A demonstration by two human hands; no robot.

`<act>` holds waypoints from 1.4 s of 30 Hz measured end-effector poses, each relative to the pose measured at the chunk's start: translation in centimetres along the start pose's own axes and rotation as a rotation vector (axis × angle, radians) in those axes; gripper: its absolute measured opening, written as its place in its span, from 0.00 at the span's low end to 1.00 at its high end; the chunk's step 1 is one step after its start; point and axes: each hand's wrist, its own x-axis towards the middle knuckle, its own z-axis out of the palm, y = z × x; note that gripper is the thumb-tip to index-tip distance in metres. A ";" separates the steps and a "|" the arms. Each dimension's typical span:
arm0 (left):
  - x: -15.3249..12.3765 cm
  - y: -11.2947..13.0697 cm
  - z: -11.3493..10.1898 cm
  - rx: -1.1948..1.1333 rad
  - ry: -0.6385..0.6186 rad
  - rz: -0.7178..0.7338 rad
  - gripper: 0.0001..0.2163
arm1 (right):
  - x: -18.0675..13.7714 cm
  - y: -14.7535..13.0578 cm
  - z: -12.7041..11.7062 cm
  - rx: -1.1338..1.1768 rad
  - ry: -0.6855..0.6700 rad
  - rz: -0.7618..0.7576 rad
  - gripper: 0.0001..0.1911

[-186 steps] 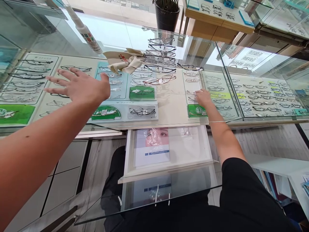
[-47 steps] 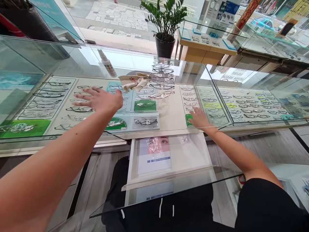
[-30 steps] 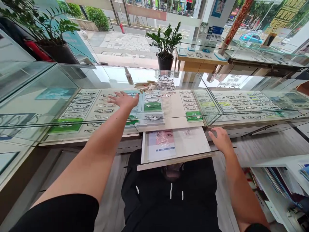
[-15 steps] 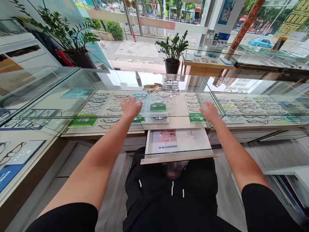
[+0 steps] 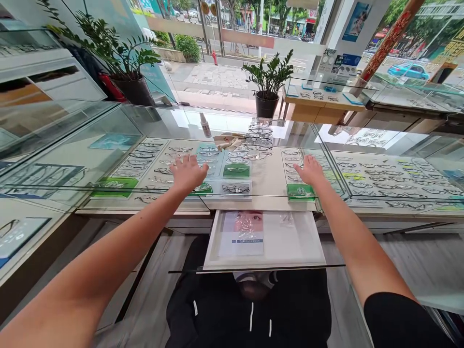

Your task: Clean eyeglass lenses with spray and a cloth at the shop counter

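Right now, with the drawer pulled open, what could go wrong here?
The bottle stands on the glass counter beyond the left hand, so a careless sweep might knock it over. The cloth lies right beside the eyeglasses lined up on top, so tugging it could drag a pair along. The open drawer juts out at the front, so leaning forward might mean bumping it.

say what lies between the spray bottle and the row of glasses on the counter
In the head view, a crumpled cloth lies between the spray bottle and the row of glasses.
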 end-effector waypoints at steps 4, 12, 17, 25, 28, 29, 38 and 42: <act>-0.3 -0.1 -0.2 0.007 0.001 -0.009 0.40 | 4.8 -0.6 0.1 0.030 0.008 0.027 0.59; -0.1 -0.3 -0.4 0.008 0.063 0.002 0.37 | 13.1 -1.2 -1.4 0.146 -0.014 0.132 0.76; -0.4 -0.8 -0.5 0.045 0.088 -0.021 0.33 | 14.7 -1.2 -1.2 0.152 0.095 0.098 0.70; 2.8 6.8 -5.1 -0.080 0.209 0.508 0.20 | 16.3 -0.3 0.1 0.246 0.274 0.141 0.30; 8.8 13.9 -5.9 -0.100 0.178 0.680 0.18 | 16.3 -0.2 0.0 0.278 0.295 0.156 0.27; 11.0 16.1 -5.8 -0.077 0.158 0.720 0.17 | 16.2 -0.3 -0.1 0.287 0.295 0.163 0.27; 24.2 23.9 -0.3 0.248 -0.160 0.816 0.13 | 15.0 -1.5 -1.2 0.301 0.282 0.210 0.23; 26.0 24.3 1.4 0.240 -0.140 0.788 0.13 | 15.1 -1.6 -1.2 0.304 0.295 0.213 0.23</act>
